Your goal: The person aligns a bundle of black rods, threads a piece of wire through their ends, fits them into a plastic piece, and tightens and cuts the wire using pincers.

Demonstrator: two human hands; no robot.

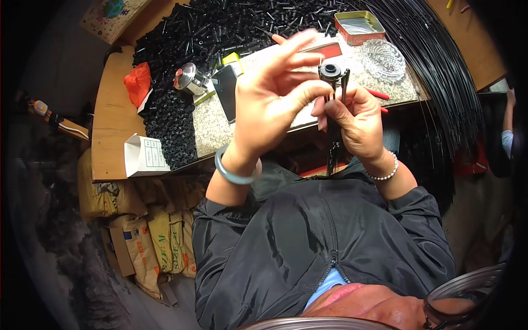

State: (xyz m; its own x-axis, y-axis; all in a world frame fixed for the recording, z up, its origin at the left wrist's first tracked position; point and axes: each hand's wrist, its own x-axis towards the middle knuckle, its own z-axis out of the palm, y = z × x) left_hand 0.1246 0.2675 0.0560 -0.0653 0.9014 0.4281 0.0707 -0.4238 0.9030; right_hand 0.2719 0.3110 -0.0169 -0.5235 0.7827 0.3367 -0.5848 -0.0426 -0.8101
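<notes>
Upright before my chest stands a bundle of thin black ribs with a round hub (330, 70) on top, resembling an umbrella frame. My right hand (360, 125) pinches it below the hub, thumb in front and fingers curled beside it. A short black rib piece (345, 83) sticks up at the hub's right side. My left hand (272, 93) is beside the hub at the left, its fingers stretched out, apart and slightly blurred. The left thumb tip reaches just under the hub, seemingly touching the bundle. Part of the bundle is hidden behind my fingers.
Small black parts (220, 27) are heaped across the table. Long black rods (440, 71) hang over its right side. On the pale board (212, 135) lie a phone (225, 93), a glass dish (383, 60) and a tin (360, 28). A white box (147, 155) stands front left, above sacks (140, 247).
</notes>
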